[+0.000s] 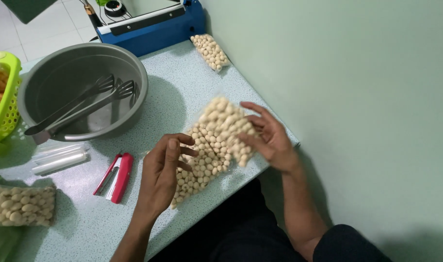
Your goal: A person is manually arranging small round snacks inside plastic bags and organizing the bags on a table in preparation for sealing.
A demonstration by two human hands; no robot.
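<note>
A clear plastic bag full of small round beige snack balls [215, 140] is held just above the near right corner of the speckled table [177, 92]. My left hand [164, 172] grips its lower left side with the thumb on top. My right hand [269, 136] holds its upper right side, fingers spread along the edge. Both hands are on the same bag.
A grey basin [37, 82] holding dark tongs [80, 104] sits at the left. A red stapler [115, 177] lies near my left hand. Two more filled bags, one far [210, 51] and one near left [21, 206], a roll of empty clear bags [60, 157], a blue heat sealer [151, 24] and a green basket [8, 106] stand around.
</note>
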